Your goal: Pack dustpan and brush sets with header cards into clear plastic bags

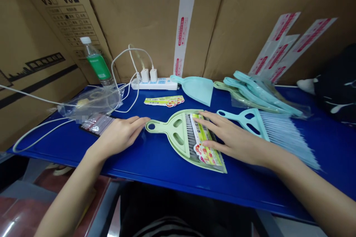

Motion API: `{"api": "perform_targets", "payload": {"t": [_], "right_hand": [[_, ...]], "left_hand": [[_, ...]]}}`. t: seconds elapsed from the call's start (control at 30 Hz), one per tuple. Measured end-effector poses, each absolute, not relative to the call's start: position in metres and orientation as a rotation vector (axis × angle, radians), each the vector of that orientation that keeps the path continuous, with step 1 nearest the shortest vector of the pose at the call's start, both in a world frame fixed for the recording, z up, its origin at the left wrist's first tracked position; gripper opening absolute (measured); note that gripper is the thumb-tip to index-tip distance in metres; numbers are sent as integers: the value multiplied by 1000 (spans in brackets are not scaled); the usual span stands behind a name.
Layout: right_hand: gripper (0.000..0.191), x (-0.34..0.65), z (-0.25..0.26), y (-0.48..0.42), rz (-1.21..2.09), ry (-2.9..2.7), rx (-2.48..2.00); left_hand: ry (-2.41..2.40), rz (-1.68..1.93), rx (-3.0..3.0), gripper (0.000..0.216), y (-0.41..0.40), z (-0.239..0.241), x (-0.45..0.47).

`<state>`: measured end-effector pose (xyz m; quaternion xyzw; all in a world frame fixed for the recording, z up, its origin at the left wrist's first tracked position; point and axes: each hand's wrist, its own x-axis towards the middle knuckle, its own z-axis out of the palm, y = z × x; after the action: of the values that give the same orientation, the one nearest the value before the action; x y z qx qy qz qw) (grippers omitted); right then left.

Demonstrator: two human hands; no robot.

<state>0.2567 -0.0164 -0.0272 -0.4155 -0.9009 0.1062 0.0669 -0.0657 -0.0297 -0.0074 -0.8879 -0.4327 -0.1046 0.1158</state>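
Observation:
A light green dustpan [178,152] lies on the blue table with a matching green brush [178,129] nested in it. The brush's grey bristles are partly covered by a yellow and white printed label [207,152]. My left hand [122,133] is at the handle's looped end, its fingertips drawn together on the rim. My right hand [230,133] lies spread over the label, fingers apart and pressing on it. Just beyond my right hand is a blue brush [251,121], its bristles pointing right, partly behind my wrist.
Behind are a blue dustpan [198,88], several bagged dustpan sets [258,92], loose labels [164,100] and a power strip [164,84] with white cables. At left stand a bottle [98,64], plastic bags [91,100] and a dark flat object [96,124]. Cardboard [150,18] walls the back.

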Motion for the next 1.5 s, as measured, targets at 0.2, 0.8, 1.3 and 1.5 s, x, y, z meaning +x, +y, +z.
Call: {"api": "perform_targets", "payload": {"t": [0.2,0.8,1.3,1.5], "right_hand": [[71,256,-30,-14,296,-2681,-1295],[59,261,-36,-9,235,-2654,-1198],[61,253,-33,-10,195,-2654,-1146],[59,253,-33,-9,162,-2653,-1110]], "left_hand": [[-1435,-556,-2536,38,-31,-7,-75],[-1705,-632,-2257,35,-28,-4,-90],[-1710,-817,-2231,28,-25,-4,-93],[-1695,-714,-2289,31,-24,-6,-95]]}}
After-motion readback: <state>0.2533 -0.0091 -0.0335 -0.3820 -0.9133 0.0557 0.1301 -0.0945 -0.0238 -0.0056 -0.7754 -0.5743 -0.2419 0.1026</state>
